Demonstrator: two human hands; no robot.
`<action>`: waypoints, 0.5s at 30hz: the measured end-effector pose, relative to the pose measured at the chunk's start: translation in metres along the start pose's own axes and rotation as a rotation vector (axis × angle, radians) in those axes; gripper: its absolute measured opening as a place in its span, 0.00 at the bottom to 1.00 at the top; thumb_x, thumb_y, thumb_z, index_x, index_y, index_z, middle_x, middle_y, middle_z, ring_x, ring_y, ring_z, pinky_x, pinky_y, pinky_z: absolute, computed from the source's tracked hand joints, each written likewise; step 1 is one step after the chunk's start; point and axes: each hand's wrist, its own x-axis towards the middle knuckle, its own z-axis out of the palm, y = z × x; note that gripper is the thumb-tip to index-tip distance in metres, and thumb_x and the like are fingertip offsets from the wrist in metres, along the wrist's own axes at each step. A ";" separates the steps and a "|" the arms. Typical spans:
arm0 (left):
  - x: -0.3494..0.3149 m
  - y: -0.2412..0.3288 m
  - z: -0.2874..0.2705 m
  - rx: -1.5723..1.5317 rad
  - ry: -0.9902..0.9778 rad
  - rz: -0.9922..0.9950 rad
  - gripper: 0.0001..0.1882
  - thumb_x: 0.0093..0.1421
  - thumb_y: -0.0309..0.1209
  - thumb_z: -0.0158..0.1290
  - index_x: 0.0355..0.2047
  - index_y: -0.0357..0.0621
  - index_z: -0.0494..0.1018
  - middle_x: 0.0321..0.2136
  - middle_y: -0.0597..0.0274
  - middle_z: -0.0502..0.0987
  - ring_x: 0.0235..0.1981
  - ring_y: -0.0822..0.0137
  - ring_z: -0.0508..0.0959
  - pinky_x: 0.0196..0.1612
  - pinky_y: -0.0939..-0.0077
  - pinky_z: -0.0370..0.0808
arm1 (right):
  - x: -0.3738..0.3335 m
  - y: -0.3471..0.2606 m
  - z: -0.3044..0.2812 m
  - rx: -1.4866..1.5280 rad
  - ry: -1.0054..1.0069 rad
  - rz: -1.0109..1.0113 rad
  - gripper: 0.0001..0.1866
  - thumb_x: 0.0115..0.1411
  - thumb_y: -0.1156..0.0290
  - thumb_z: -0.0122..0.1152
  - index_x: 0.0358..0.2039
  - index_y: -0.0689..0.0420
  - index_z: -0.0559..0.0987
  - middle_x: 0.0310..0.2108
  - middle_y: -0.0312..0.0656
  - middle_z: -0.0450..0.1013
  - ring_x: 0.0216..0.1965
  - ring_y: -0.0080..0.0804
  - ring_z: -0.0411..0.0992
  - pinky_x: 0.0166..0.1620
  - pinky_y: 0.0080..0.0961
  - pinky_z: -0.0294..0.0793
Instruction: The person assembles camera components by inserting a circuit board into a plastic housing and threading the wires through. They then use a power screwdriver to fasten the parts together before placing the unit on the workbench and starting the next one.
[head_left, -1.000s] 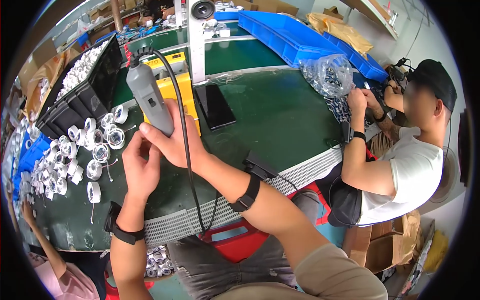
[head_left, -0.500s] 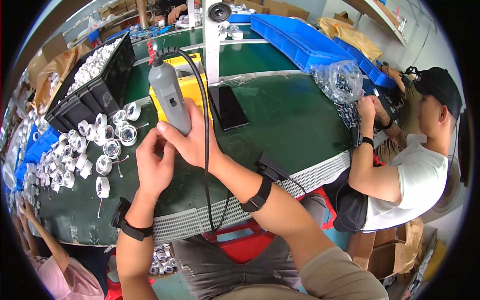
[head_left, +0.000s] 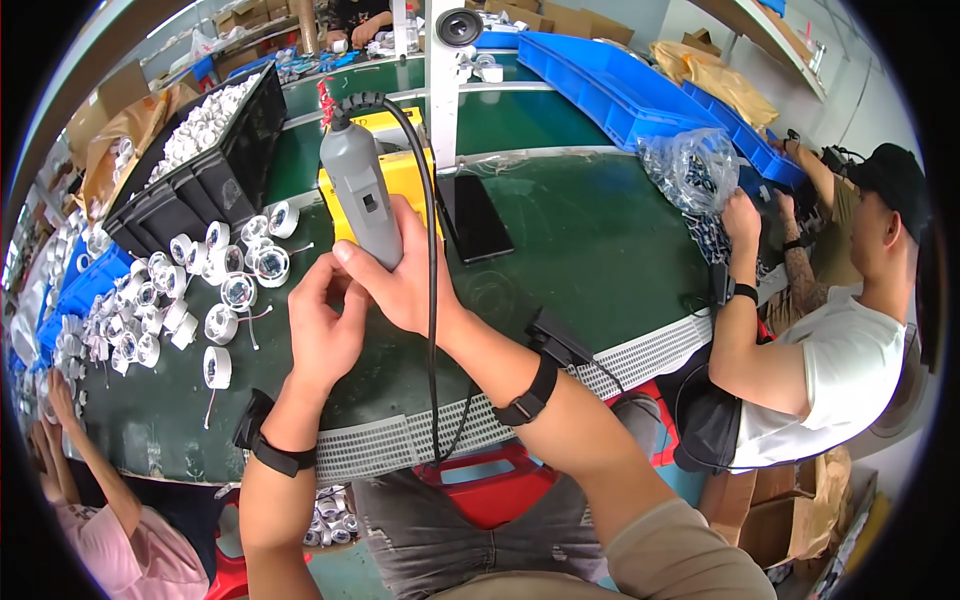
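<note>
My right hand (head_left: 412, 283) is wrapped round the lower part of a grey electric screwdriver (head_left: 352, 175), which leans with its cable end up and away from me. Its working tip is hidden behind my hands. From the top, a black cable (head_left: 432, 300) loops over and runs down past my right wrist to the table's near edge. Touching my right hand, my left hand (head_left: 328, 325) has its fingers curled in a pinch; what they hold, if anything, is out of sight. Left of it lie several round white lamp-like units (head_left: 238, 291) with clear faces, some trailing thin wires.
Behind the screwdriver stands a yellow box (head_left: 405, 180), beside a black phone (head_left: 475, 218). A black crate (head_left: 190, 195) of white parts is at the far left. Blue trays (head_left: 600, 90) and a plastic bag of screws (head_left: 690, 175) lie right, near a co-worker (head_left: 820, 340).
The whole view has shifted, so things appear slightly further right. My hands keep their hold, close together. The right co-worker's hands have moved apart near the bag.
</note>
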 end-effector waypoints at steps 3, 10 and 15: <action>0.000 0.000 0.003 -0.008 0.025 0.029 0.07 0.56 0.19 0.49 0.37 0.31 0.71 0.25 0.60 0.77 0.25 0.72 0.78 0.31 0.81 0.73 | 0.000 -0.002 -0.001 -0.017 0.003 0.002 0.23 0.54 0.59 0.65 0.43 0.61 0.71 0.35 0.42 0.72 0.36 0.30 0.71 0.42 0.28 0.71; -0.002 -0.010 -0.006 0.056 0.029 0.019 0.08 0.55 0.19 0.50 0.36 0.34 0.72 0.23 0.58 0.76 0.24 0.70 0.78 0.29 0.79 0.72 | 0.001 0.006 0.006 -0.058 -0.004 -0.037 0.21 0.56 0.64 0.64 0.46 0.63 0.71 0.35 0.41 0.74 0.37 0.25 0.72 0.42 0.25 0.73; -0.001 -0.001 0.003 0.009 0.028 -0.008 0.08 0.54 0.19 0.50 0.36 0.35 0.73 0.24 0.57 0.77 0.23 0.70 0.76 0.26 0.77 0.72 | -0.002 0.009 -0.002 0.006 -0.009 0.036 0.17 0.59 0.69 0.61 0.47 0.61 0.71 0.36 0.37 0.72 0.34 0.21 0.71 0.39 0.20 0.73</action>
